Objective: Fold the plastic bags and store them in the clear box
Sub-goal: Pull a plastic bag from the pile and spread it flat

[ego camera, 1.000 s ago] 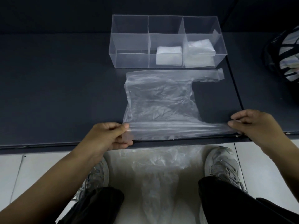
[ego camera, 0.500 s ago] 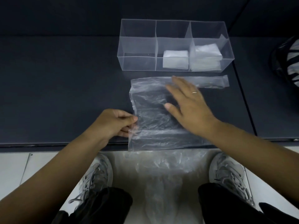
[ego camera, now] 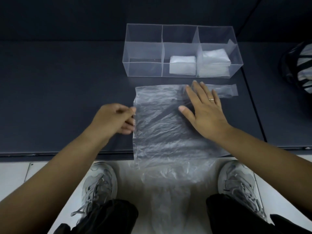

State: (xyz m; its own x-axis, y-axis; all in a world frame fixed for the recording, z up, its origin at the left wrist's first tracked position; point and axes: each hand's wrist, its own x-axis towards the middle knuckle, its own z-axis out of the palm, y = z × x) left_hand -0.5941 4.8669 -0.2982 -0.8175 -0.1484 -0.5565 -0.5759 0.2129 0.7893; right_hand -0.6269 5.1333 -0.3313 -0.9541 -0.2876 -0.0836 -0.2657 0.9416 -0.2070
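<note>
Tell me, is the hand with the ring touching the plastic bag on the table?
Touching. The head view shows the right hand lying flat, fingers spread, on the plastic bag.

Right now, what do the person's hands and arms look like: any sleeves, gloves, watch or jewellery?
Both arms are bare up to the frame edge: no sleeves, gloves, watch or bracelet show. The right hand wears one thin, pale metallic ring on its fourth finger. The left hand is motion-blurred, and no ring is visible on it.
</note>
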